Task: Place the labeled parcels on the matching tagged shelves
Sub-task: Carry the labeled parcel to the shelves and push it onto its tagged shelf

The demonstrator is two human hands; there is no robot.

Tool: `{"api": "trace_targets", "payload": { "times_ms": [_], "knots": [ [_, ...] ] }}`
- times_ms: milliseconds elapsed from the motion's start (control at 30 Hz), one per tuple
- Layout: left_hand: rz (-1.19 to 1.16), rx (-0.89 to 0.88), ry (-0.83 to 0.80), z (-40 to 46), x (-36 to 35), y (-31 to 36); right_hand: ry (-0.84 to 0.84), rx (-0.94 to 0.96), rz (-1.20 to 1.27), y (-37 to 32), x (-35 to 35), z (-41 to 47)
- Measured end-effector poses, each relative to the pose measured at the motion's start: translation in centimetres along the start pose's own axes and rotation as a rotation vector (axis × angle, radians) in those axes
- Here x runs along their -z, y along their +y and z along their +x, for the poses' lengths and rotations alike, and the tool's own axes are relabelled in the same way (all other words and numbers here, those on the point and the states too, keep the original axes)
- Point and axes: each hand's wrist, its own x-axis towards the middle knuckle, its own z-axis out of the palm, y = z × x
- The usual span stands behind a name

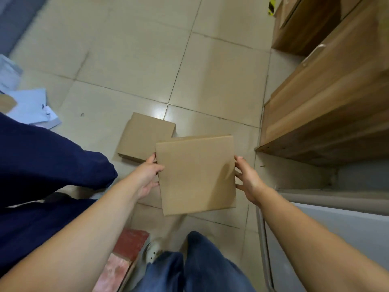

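Overhead: a view straight down from a head-worn camera onto a person's two bare forearms and a pale tiled floor (130, 60).
Held parcel: a flat brown cardboard parcel (196, 174) is up off the floor between both hands, its broad plain face turned to the camera. No label shows on this face.
Left hand: the left hand (147, 178) grips the parcel's left edge, thumb over the front face, fingers curled behind where they cannot be seen.
Right hand: the right hand (248, 180) is against the parcel's right edge, fingers fairly straight along the side; whether they curl behind the card cannot be told.
Second parcel: another flat brown parcel (145, 138) lies on the floor just beyond the held one, its near right corner hidden behind it.
Shelving: a wood-grain shelf unit (328, 106) stands at the right; no tags can be made out on it.
Lower right: a pale grey-white surface (336, 232) lies below the shelving.
Left side: dark blue fabric (42, 157), with white plastic mailers (31, 106) on the floor beyond it.
Bottom: blue jeans (202, 264), a white shoe (153, 251) and a red and pink block (124, 258) beside it.
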Motion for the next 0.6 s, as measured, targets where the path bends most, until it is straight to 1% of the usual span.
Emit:
{"api": "trace_targets", "payload": {
  "times_ms": [233,400,467,600],
  "knots": [
    [0.053,-0.116,0.019,-13.4,-3.1,10.8,0.015,0.091,0.035,-11.1,4.1,-13.8],
    [0.059,-0.197,0.061,-22.0,-3.5,16.8,0.008,0.214,-0.047,-18.0,5.8,-22.4],
    [0.054,-0.230,0.094,-25.2,-3.5,18.9,0.012,0.241,-0.087,-20.6,6.0,-25.3],
    [0.039,-0.324,0.106,-31.1,-3.8,22.3,0.003,0.308,-0.127,-25.2,5.7,-30.7]
  ]
}}
